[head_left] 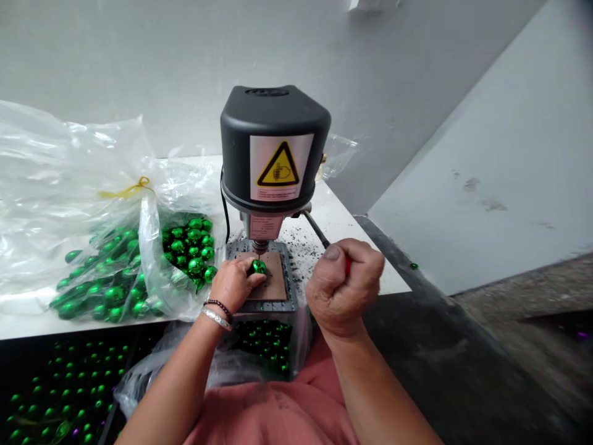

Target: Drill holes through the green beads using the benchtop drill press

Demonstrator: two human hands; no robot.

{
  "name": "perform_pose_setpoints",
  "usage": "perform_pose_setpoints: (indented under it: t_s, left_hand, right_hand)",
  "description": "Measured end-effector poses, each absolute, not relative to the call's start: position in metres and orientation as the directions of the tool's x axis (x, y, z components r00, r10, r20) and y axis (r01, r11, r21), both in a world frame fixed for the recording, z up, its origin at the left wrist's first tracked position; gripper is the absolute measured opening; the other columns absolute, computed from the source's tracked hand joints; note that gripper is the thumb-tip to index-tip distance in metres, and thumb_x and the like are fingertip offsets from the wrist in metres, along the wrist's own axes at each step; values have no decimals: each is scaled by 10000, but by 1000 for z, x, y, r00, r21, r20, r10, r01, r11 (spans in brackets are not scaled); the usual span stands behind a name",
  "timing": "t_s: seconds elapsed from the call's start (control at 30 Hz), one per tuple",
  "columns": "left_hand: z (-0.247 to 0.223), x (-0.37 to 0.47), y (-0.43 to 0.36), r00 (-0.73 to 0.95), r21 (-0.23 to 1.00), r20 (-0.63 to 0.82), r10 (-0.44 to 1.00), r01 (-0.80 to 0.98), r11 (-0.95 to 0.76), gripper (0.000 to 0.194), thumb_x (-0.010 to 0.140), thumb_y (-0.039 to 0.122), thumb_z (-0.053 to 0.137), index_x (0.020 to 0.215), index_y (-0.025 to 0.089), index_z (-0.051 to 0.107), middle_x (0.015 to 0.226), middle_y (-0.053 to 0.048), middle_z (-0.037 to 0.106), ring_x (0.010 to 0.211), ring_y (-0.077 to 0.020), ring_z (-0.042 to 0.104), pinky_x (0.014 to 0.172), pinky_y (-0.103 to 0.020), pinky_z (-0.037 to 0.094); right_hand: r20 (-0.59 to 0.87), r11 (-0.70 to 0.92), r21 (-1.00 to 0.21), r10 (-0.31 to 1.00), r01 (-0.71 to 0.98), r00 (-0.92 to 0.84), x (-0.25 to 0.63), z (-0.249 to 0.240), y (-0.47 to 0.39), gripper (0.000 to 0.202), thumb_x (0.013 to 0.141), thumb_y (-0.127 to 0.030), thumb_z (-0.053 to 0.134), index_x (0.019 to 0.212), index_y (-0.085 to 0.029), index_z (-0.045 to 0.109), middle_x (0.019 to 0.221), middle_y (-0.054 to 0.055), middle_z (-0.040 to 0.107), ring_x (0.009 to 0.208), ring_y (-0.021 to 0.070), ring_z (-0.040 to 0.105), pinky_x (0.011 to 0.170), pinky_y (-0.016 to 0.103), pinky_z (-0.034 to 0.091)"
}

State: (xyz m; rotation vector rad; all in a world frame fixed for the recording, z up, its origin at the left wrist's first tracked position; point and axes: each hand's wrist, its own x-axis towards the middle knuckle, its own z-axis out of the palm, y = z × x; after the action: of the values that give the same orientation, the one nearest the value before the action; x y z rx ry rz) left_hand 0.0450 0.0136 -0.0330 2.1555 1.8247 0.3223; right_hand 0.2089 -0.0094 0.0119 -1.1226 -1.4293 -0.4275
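A black drill press [275,148] with a yellow warning label stands on the white table. Under its bit, on a brown board [273,286] over the metal base, sits a shiny green ball [259,266]. The thumb and fingers of my left hand [234,284] pinch this ball from the left, and the bit comes down to its top. To the right of the press my right hand [345,281] is wrapped round the red grip of the lever [317,227]. Dark shavings lie round the base.
Clear plastic bags [69,185] with many green balls [195,266] lie on the left of the table [389,278]. Below the front edge are more green balls [69,377] in dark containers. A single green ball [414,266] rests on the floor at right.
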Motion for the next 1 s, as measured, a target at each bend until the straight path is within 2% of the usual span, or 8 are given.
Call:
perform_pose_setpoints:
  t_s: [0.2, 0.3, 0.43, 0.57, 0.7, 0.77, 0.87, 1.0]
  left_hand:
    - [-33, 46, 15, 172, 389, -15, 985, 908, -153, 313, 802, 446, 533, 1003, 232, 643, 963, -55, 685, 913, -207, 590, 788, -284, 393]
    - [-34, 48, 15, 146, 368, 3, 989, 920, -136, 345, 788, 452, 545, 1017, 217, 653, 938, -70, 686, 895, -220, 594, 779, -298, 402]
    - [-28, 43, 3, 78, 417, 0, 997, 906, -71, 385, 778, 460, 548, 1027, 191, 664, 912, -93, 675, 850, -215, 598, 748, -290, 418]
    - [-13, 33, -19, 272, 561, -131, 953, 813, -155, 346, 763, 473, 559, 953, 215, 691, 884, -57, 684, 807, -188, 608, 723, -257, 428]
    - [-11, 25, -29, 373, 754, -210, 904, 650, -93, 491, 692, 502, 633, 1079, 200, 644, 1067, -72, 671, 969, -219, 602, 835, -282, 436]
    - [-16, 26, -28, 261, 833, -206, 943, 552, 30, 484, 728, 528, 578, 1035, 159, 642, 1066, -95, 667, 989, -225, 596, 851, -305, 444]
    - [-23, 30, -24, 72, 949, -244, 967, 224, 222, 523, 805, 608, 388, 911, 137, 588, 874, -84, 666, 835, -200, 627, 668, -289, 489]
    - [-25, 35, -19, 34, 901, -375, 926, -220, 373, 412, 806, 567, 418, 837, 166, 507, 742, -35, 603, 746, -154, 621, 615, -260, 493]
  right_hand:
    - [922, 507, -328, 357, 797, 151, 210, 6, -8, 103, 775, -132, 441, 854, -195, 423, 685, -2, 472, 623, 96, 453, 597, 256, 405]
    - [929, 454, -329, 314, 828, 197, 210, 35, 0, 35, 817, -189, 434, 830, -204, 463, 680, -1, 482, 624, 91, 458, 612, 246, 409]
    - [892, 399, -408, 365, 821, 266, 207, 81, 18, 214, 872, -331, 368, 759, -195, 490, 688, 6, 508, 629, 81, 495, 619, 237, 410]
    - [853, 398, -489, 406, 776, 329, 202, 97, 25, 322, 885, -424, 303, 743, -189, 472, 686, 1, 508, 619, 72, 497, 624, 238, 410]
    - [841, 406, -508, 426, 760, 334, 202, 93, 24, 341, 886, -459, 276, 762, -200, 460, 725, 4, 518, 662, 80, 530, 646, 247, 424]
    - [831, 420, -522, 447, 743, 331, 203, 92, 23, 345, 884, -471, 271, 776, -202, 456, 758, 10, 534, 693, 87, 547, 666, 256, 435]
    - [816, 451, -545, 479, 707, 325, 204, 91, 23, 345, 882, -479, 270, 792, -198, 449, 796, 19, 549, 702, 89, 553, 678, 266, 443]
    - [829, 466, -531, 459, 708, 319, 204, 90, 23, 342, 884, -475, 271, 796, -196, 449, 801, 21, 552, 680, 81, 546, 669, 263, 447]
